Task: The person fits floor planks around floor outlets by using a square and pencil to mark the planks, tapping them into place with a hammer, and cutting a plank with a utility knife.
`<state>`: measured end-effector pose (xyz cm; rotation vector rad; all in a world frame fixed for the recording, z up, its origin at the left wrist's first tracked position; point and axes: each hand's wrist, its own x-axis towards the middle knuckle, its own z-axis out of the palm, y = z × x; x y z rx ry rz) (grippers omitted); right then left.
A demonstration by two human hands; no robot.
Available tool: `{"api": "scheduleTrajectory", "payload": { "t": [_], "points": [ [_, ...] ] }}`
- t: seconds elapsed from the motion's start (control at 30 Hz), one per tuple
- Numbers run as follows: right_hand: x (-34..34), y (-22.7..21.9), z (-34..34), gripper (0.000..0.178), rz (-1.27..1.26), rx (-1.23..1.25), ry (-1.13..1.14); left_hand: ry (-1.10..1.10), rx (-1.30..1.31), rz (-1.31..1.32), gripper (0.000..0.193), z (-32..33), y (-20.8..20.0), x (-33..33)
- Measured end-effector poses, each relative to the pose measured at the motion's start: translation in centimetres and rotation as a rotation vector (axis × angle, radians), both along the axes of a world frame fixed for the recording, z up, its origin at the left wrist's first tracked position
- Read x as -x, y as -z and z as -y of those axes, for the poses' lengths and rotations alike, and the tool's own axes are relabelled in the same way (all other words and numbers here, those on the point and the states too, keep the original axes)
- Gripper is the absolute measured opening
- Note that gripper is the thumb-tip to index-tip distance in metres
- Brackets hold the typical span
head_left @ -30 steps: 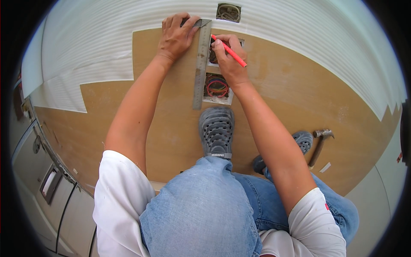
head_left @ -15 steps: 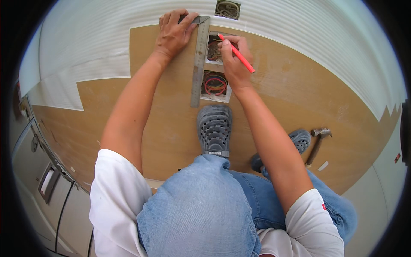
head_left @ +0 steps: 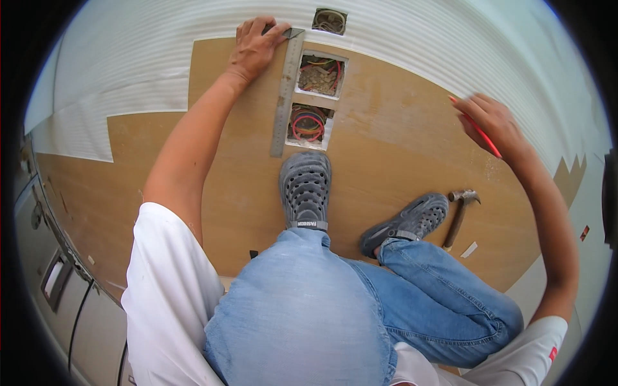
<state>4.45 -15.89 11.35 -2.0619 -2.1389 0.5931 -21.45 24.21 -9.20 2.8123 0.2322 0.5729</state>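
Note:
My left hand (head_left: 256, 49) is closed around the dark stock of a metal try square (head_left: 284, 96), at the top edge of the brown board (head_left: 241, 174). The square's ruled blade runs down the board toward me, just left of two cut-outs. Loose coloured wires show in the upper cut-out (head_left: 320, 74), along with rough rubble, and coiled wires fill the lower cut-out (head_left: 308, 123). Off to the right, over the ribbed white panel's border, my right hand (head_left: 494, 123) grips a red pencil (head_left: 483, 137). It is slightly blurred and away from the square.
Ribbed white panelling (head_left: 145, 61) borders the board, with another wire-filled opening (head_left: 329, 22) beyond the cut-outs. My grey clogs (head_left: 306, 186) stand on the board. A hammer (head_left: 458, 219) lies right of the right clog, near a small white strip (head_left: 469, 249).
My right hand has swung right with the red pencil, away from the upper cut-out, which is now uncovered. My left hand still holds the square in place. The view has shifted slightly.

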Motion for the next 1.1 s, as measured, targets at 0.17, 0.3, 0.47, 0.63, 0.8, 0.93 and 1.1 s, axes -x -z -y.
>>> {"api": "scheduleTrajectory", "payload": {
  "t": [0.17, 0.3, 0.47, 0.63, 0.8, 0.93, 1.1],
  "points": [
    [-0.3, -4.0, 6.9, 0.024, 0.024, 0.084, 0.066, 0.026, -0.042, 0.006, 0.034, -1.4, -0.8, 0.2],
    [1.9, -2.6, 7.5, 0.023, -0.065, 0.036, 0.094, 0.093, -0.24, -0.038, 0.034, -4.0, -5.9, 1.5],
    [6.1, 3.5, 3.9, 0.025, -0.254, -0.138, 0.043, 0.159, -0.476, -0.108, 0.022, -4.8, -20.7, 5.1],
    [11.5, 11.5, 1.9, 0.033, -0.482, 0.035, 0.057, -0.034, -0.72, -0.232, 0.038, -6.8, -30.4, 14.8],
    [18.1, 13.4, 0.2, 0.041, -0.262, -0.248, -0.028, -0.111, -0.827, -0.345, 0.044, -4.7, -40.3, 20.2],
    [19.3, 12.9, 0.7, 0.04, -0.202, -0.182, 0.028, -0.244, -0.69, -0.277, 0.044, -0.7, -36.0, 20.5],
    [20.9, 13.5, -0.2, 0.04, -0.074, -0.163, -0.004, -0.085, -0.433, -0.263, 0.047, 3.0, -25.0, 18.7]
  ]
}}
